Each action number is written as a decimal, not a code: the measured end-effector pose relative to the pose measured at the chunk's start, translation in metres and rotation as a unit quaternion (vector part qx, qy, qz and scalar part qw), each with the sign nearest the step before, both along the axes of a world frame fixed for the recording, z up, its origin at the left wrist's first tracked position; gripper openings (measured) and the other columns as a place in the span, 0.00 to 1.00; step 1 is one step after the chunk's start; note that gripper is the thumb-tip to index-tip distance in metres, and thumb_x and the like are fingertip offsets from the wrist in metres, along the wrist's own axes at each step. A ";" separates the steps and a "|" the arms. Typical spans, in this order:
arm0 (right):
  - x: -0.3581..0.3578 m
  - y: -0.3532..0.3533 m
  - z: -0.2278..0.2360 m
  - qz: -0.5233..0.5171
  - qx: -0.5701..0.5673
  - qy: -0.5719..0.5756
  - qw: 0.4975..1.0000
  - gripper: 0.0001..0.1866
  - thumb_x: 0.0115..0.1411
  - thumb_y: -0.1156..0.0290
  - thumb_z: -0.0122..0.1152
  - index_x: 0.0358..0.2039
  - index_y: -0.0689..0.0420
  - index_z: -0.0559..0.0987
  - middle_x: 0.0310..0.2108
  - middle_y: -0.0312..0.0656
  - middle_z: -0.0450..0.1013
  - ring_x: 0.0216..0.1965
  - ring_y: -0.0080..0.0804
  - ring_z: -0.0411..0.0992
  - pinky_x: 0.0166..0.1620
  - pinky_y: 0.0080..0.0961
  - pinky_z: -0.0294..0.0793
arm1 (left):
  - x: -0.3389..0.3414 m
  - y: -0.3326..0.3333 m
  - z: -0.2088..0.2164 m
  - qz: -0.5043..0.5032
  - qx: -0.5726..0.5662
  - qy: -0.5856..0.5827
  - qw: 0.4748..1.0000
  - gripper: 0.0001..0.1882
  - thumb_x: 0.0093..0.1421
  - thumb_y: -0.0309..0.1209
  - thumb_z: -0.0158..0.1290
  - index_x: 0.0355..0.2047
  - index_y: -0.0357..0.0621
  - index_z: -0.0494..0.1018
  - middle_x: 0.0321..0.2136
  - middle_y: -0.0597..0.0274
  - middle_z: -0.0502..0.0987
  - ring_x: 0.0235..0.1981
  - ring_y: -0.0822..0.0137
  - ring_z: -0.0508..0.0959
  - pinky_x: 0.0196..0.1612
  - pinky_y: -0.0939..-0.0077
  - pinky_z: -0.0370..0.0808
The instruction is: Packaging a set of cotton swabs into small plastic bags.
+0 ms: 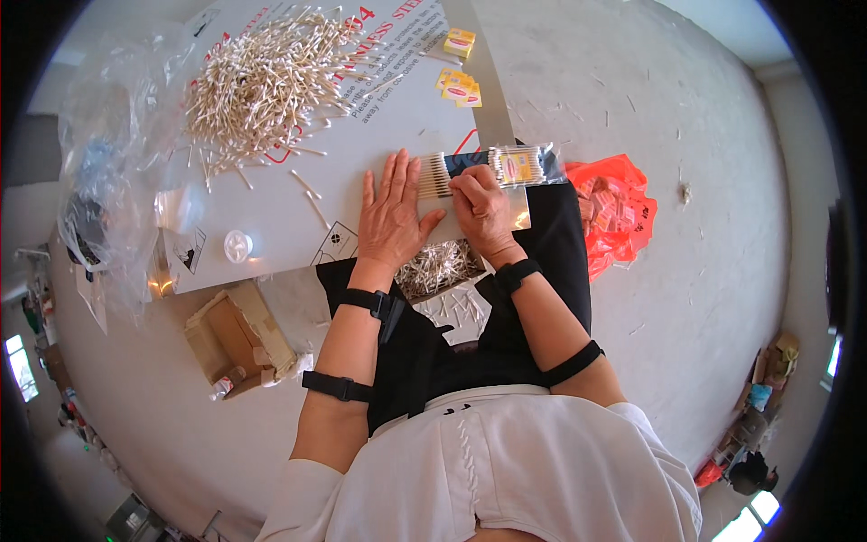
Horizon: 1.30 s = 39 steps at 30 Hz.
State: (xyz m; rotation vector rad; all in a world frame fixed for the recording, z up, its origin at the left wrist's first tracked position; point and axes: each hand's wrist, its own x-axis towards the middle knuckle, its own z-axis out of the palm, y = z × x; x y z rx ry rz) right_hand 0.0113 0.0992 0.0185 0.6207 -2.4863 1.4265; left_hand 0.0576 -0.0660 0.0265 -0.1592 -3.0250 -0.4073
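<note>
My left hand (395, 217) lies flat on the table (298, 212), its fingers stretched out. Its fingertips reach the left end of a tidy row of cotton swabs (433, 174). Curled closed, my right hand (482, 208) rests at the row's right end; whatever its fingers may pinch is hidden. Just beyond that hand lies a clear plastic packet (517, 165) of cotton swabs with a yellow label inside. A dark strip shows between the row and the packet. A big heap of loose cotton swabs (271, 81) covers the far left of the table.
Yellow label cards (461, 87) and a small yellow stack (459, 42) lie at the far edge. Clear plastic bags (108, 172) hang at left, near a round white lid (237, 246). Below are a swab-filled box (441, 269) and a cardboard box (239, 339); right, a red bag (619, 212).
</note>
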 end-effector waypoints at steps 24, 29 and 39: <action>-0.001 -0.002 0.000 -0.007 -0.019 -0.003 1.000 0.07 0.52 0.80 0.59 0.32 0.57 0.79 0.33 0.44 0.70 0.31 0.44 0.74 0.33 0.36 0.75 | -0.001 0.000 -0.001 0.006 -0.013 -0.007 1.000 0.44 0.61 0.58 0.46 0.68 0.43 0.49 0.69 0.54 0.49 0.71 0.56 0.49 0.69 0.49 0.42; -0.010 -0.007 0.003 -0.029 0.006 -0.004 1.000 0.06 0.53 0.77 0.60 0.33 0.55 0.80 0.32 0.42 0.71 0.32 0.42 0.74 0.32 0.35 0.75 | -0.001 0.000 -0.003 0.007 -0.008 -0.005 1.000 0.44 0.61 0.59 0.45 0.68 0.43 0.50 0.69 0.54 0.49 0.71 0.57 0.48 0.70 0.49 0.42; -0.011 -0.008 0.001 -0.030 0.058 0.005 0.998 0.05 0.53 0.74 0.62 0.32 0.52 0.81 0.30 0.39 0.71 0.31 0.40 0.75 0.31 0.34 0.75 | -0.001 0.000 0.000 0.009 -0.008 -0.017 1.000 0.45 0.61 0.58 0.46 0.68 0.42 0.48 0.70 0.54 0.48 0.71 0.57 0.48 0.70 0.49 0.42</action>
